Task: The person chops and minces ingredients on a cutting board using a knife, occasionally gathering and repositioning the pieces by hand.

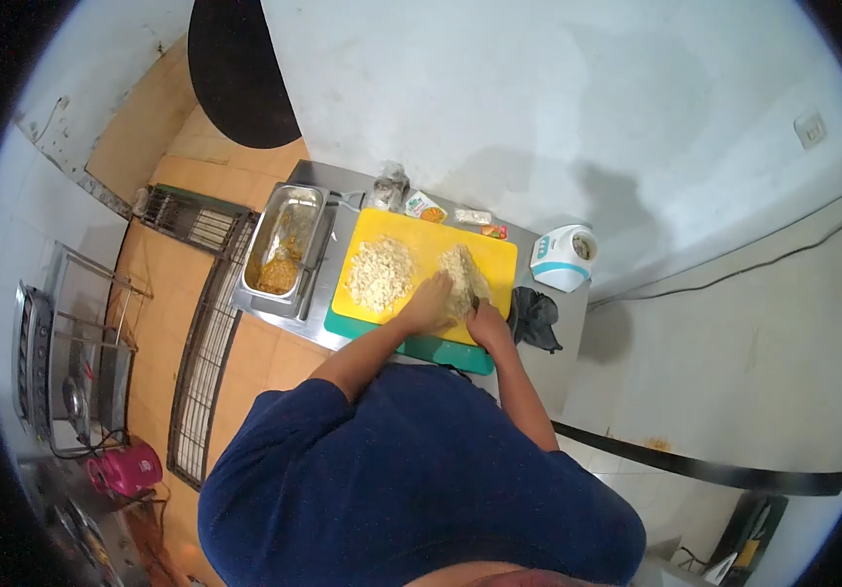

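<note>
We see the right-hand pile of pale chopped food on the yellow board, with our left hand touching its near left edge and our right hand at its near right edge. We cannot tell whether the fingers of either hand are clamped on anything. Another pale pile lies left; a green board shows beneath, on the desk. A steel pan stands left, a black cloth right.

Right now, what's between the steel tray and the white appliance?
In the head view: the yellow board, bearing two pale heaps, with some steel table showing beside it.
</note>
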Motion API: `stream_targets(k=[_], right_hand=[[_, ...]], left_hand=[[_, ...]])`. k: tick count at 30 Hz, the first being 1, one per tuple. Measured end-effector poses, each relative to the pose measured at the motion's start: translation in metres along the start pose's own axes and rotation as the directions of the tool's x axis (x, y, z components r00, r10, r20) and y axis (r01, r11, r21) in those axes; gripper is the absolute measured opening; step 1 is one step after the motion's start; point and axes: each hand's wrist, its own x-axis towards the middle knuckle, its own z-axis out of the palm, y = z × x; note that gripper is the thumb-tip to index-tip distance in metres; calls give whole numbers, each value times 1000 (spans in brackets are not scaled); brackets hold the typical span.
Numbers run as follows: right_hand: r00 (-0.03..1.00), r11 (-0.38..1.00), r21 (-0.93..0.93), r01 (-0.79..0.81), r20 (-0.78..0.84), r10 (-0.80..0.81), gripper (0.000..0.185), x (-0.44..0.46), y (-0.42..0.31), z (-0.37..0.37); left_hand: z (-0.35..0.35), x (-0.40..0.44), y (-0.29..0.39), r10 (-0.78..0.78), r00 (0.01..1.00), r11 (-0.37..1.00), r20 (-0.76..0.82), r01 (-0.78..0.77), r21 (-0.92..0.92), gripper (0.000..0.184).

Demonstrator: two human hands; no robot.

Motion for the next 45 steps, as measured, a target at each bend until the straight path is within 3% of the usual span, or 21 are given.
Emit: stream_targets(k=[2, 5, 11, 17, 25, 31, 34, 37, 40, 45], right_hand=[[1000, 1000, -10, 15, -1, -15, 43, -12, -7, -5], [995, 996, 7, -86, 45, 86, 43, -13, -10, 12], [1000, 1000, -26, -10, 20, 10, 41, -3, -1, 7], [999, 998, -58, -39, 21, 41, 45, -21, -20, -16], [996, 996, -50, -78, 29, 79, 47, -13, 4, 18], [997, 995, -89, -41, 65, 47, 49, -15, -10, -16], [997, 997, -55, -63, 49, 66, 48, -20, -2, 2], [997, 996, -25, -83, -6, 83, 45, -26, 6, 34], [997, 997, -49, -64, -37, 63, 44, -16, 10, 36], [998, 997, -42, -65, 10, 65, 44, -16, 4, 17]], left_hand=[[-1, 0, 1, -9, 1000, 1000, 11, 9, 17, 98], [0, 1, 3, -15, 1000, 1000, 13, 15, 11, 98], [1, 1, 0, -4, 1000, 999, -12, 4, -45, 99], [18, -1, -12, 40, 995, 997, -94, -46, -69, 100], [30, 3, -18, 57, 989, 993, -136, -70, -93, 101], [15, 1, -12, 16, 999, 995, -35, -19, -100, 102], [-6, -5, 2, -18, 999, 997, 40, 20, -69, 103], [12, -4, -5, 23, 992, 995, -121, -35, -99, 104], [3, -4, -5, -9, 1000, 989, -16, 7, -146, 103], [16, -4, -10, 9, 996, 990, -83, -21, -143, 102]])
